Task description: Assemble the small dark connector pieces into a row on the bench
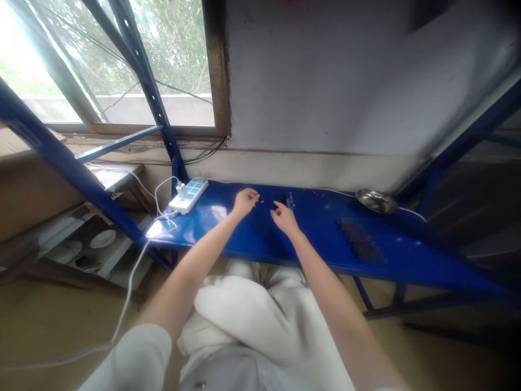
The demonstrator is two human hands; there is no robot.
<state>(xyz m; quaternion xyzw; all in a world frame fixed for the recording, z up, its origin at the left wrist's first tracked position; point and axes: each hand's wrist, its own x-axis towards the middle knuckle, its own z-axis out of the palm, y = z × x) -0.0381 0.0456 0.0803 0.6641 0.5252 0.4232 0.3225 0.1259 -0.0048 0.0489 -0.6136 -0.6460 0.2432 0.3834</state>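
Over the blue tabletop (pixel 260 228), my left hand (pixel 245 201) is closed, its thumb and fingertips pinched together. Whatever it pinches is too small to make out. Just beyond those fingertips shows a tiny pale piece (pixel 262 201); I cannot tell whether it touches them. My right hand (pixel 284 218) faces it from the right, index finger stretched out and thumb apart, with no visible object between them. Close behind the right hand is a small dark item with clear parts (pixel 290 201), partly hidden by the fingers.
A white power strip (pixel 189 194) with a plugged-in charger (pixel 181 189) stands at the table's left end. A shiny metal dish (pixel 376 201) sits at the back right, and tiny bits (pixel 318 194) lie along the rear. A blurred dark object (pixel 361 240) is front right. Blue posts (pixel 148 81) frame the left.
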